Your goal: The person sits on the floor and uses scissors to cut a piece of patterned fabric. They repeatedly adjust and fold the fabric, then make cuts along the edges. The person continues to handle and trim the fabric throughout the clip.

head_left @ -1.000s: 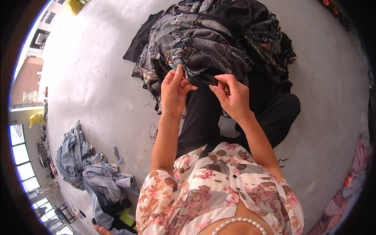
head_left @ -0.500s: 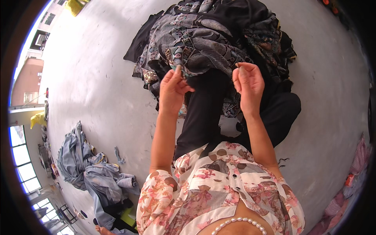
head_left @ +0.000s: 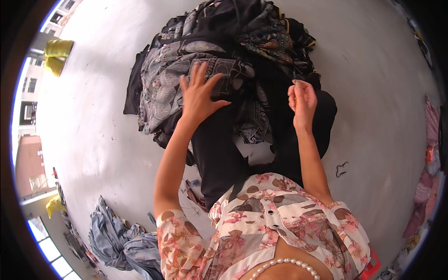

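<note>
A big heap of dark patterned cloth [head_left: 161, 79] in grey, black and muted colours lies on the floor in front of me, partly over my legs in black trousers. My left hand [head_left: 199, 95] has its fingers spread and lies on or just over the grey patterned part. To the right, above my black-clad knee, my right hand [head_left: 303, 100] is closed, thumb and forefinger pinched together. Something small and dark shows at its fingertips, too small to name.
Blue-grey denim-like cloth [head_left: 109, 235] lies heaped at the lower left. A dark scrap of thread [head_left: 342, 169] is on the floor at right. Pinkish cloth [head_left: 424, 186] lines the right edge, and a yellow bundle [head_left: 58, 56] stands at the far left.
My left hand has let go of the cloth edge and spread open over the patterned fabric. The right hand stays pinched, moved slightly right. The view has shifted, and the cloth lies flatter.
</note>
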Demonstrator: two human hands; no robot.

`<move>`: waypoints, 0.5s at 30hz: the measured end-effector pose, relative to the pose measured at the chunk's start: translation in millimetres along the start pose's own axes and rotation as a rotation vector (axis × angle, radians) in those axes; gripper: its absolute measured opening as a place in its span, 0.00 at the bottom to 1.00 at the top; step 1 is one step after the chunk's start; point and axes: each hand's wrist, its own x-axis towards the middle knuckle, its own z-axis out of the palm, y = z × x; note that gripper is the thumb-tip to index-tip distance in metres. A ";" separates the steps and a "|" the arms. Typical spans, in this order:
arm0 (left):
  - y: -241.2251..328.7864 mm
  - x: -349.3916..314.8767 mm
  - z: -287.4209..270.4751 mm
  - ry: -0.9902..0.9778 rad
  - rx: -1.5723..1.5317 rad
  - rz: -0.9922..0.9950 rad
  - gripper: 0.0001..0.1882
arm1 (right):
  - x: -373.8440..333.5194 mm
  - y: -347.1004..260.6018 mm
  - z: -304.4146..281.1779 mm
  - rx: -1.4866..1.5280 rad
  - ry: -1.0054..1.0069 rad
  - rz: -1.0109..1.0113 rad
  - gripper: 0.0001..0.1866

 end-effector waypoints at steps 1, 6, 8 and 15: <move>5.9 18.6 15.7 -0.155 0.082 0.039 0.49 | -2.0 0.5 -0.9 -0.011 0.000 -0.006 0.09; -37.8 60.1 75.0 -0.639 0.382 -0.064 0.40 | -1.2 8.9 -26.5 -0.050 0.109 -0.004 0.10; -80.8 60.9 72.4 -0.494 0.267 -0.066 0.23 | 0.9 20.1 -40.2 -0.057 0.185 0.081 0.12; -143.3 -30.2 82.5 -0.052 0.236 -0.653 0.21 | -4.8 146.3 -111.8 -0.535 0.409 0.066 0.20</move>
